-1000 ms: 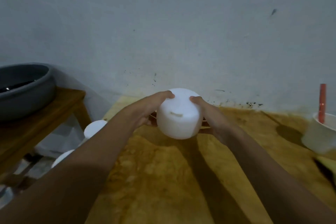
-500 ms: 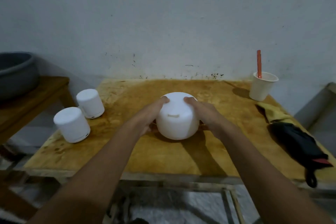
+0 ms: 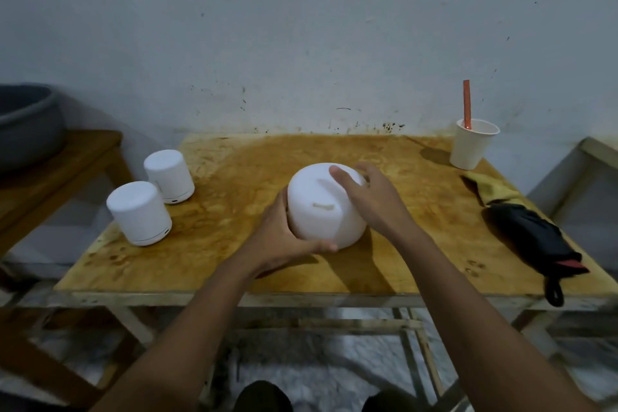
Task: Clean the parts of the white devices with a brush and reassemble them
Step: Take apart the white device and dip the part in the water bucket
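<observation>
**Inspector:** Where is the item under work?

**Me:** The round white device sits over the middle of the table, tilted so its domed top leans toward the table's far edge. A short slot shows on the side facing me. I cannot tell whether its base touches the table.

**Inspector:** Left hand?

**Me:** My left hand cups the device's lower left side. The thumb runs under its near bottom edge and the fingers are hidden behind it.

**Inspector:** Right hand?

**Me:** My right hand lies over the upper right of the dome. The thumb is on top and the fingers are spread and bent round the far side, holding it.

**Inspector:** Other items?

**Me:** Two smaller units stand upright near the table's left edge, just beside each other: the near small device and the far small device. A paper cup holding an orange stick stands at the table's far right corner. A yellow cloth and a black cloth lie along the table's right edge. A grey basin rests on a wooden bench left of the table.
</observation>
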A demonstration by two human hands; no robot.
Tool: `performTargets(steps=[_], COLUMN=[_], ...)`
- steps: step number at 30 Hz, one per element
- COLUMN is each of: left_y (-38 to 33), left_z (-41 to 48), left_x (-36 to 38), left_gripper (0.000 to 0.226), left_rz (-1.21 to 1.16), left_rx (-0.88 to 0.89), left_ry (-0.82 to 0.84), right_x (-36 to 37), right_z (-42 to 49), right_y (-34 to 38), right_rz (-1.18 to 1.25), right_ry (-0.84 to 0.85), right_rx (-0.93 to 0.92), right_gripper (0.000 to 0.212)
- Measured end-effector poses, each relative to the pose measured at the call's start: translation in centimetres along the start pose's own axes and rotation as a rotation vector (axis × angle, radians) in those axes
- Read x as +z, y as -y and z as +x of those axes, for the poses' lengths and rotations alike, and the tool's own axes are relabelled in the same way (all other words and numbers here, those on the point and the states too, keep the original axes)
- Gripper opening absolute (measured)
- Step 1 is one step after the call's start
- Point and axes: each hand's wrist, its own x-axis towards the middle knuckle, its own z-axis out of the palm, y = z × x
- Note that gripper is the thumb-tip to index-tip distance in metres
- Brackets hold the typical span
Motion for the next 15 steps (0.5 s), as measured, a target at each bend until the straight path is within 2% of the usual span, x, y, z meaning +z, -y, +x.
performTargets(steps=[4, 9, 11, 15], left_y=[0.8, 1.7, 1.5, 1.3], left_z=[0.4, 0.4, 0.4, 0.4], left_x=[0.6, 0.6, 0.6, 0.8], left_gripper=[0.127, 0.128, 0.125, 0.124], left_rz=[-0.046, -0.064, -0.040, 0.005], left_rx=[0.040, 0.035, 0.047, 0.110], left_ry=[-0.058, -0.093, -0.103, -0.115], right_x=[0.1, -0.7, -0.6, -0.2], right_z=[0.5, 0.2, 0.2, 0.1], right_y=[1.1, 1.9, 1.8, 1.0], right_rz=[-0.318, -0.356, -0.384, -0.396], right_ry=[0.210, 0.381, 0.380, 0.293], right_rx=[-0.046, -0.002, -0.014, -0.060], right_gripper=[0.104, 0.131, 0.133, 0.119])
